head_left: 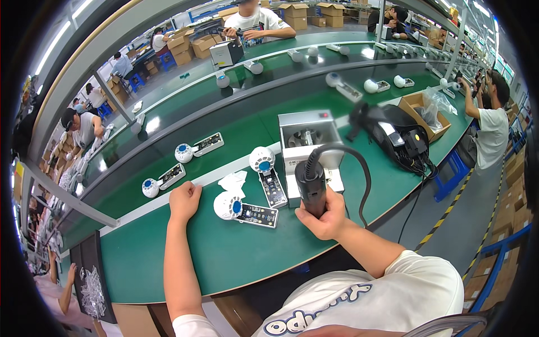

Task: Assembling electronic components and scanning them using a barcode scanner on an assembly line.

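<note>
My right hand (324,218) grips a black electric screwdriver (312,188), its cable looping off to the right. The tool stands in front of a metal screw feeder (292,160) with a see-through upper box. My left hand (185,201) rests as a loose fist by the pale rail, with nothing visible in it. To its right, a white round-headed device (229,206) lies with its circuit board (257,215) exposed. A second such device (262,160) lies beyond it, against the feeder, its board (272,188) also uncovered. A crumpled white tissue (233,182) lies between them and the rail.
Past the rail, a green conveyor belt (236,135) carries several similar devices (199,145). A black bag-like heap with cables (396,140) and a cardboard box (418,106) sit right of the feeder. At the left is a black tray (92,253) of clear parts. Co-workers surround the line.
</note>
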{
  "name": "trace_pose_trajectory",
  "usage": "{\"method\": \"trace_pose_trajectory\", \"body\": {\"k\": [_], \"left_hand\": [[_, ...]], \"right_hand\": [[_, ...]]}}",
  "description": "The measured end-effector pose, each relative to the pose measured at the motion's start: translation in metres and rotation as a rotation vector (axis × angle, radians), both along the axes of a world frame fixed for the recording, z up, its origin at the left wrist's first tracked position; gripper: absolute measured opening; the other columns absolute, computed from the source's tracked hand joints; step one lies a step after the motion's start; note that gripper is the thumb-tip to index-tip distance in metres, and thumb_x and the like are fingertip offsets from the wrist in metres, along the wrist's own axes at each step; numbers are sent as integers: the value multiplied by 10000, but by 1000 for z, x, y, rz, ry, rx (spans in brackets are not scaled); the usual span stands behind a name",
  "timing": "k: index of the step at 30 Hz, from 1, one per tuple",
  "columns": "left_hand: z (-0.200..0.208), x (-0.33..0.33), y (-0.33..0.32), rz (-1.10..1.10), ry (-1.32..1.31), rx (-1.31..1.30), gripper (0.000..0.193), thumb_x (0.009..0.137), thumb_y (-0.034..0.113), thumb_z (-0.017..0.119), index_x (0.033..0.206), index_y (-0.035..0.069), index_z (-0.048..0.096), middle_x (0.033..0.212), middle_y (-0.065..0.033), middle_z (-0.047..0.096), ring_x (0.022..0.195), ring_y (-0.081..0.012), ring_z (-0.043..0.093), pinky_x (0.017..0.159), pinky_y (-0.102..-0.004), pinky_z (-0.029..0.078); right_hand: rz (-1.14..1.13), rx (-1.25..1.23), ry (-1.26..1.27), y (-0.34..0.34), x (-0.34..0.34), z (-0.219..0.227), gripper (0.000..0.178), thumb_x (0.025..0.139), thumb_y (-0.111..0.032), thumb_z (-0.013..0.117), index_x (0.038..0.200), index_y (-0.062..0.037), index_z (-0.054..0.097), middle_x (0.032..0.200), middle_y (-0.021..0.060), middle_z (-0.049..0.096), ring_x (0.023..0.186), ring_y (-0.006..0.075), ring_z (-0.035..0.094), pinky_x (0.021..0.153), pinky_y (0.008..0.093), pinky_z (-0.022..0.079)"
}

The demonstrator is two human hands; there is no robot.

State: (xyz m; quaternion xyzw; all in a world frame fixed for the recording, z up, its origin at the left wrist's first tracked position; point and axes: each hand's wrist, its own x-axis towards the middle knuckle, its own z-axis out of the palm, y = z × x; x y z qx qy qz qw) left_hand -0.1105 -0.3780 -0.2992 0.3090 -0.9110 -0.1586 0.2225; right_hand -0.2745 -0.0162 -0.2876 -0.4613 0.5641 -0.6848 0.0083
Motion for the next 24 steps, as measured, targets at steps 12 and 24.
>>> {"method": "trace_pose_trajectory", "body": {"k": [12,24], "left_hand": [[0,1,1,-5,-8,-8,308,872,275,705,730,16,616,621,-121,599,586,-307,583,566,-411,439],[1,0,1,-11,11,-2,315,871,256,711,737,-5,595,604,-115,569,548,-244,524,548,-382,410]], "right_hand": [[-10,-1,17,0,1,4,310,791,-71,784,1017,-4,583,663,-1,578,548,79,485,518,245,399],[-11,-2,21,0,1,2,311,787,-67,786,1016,-7,585,664,1,588,540,86,493,513,249,406]]}}
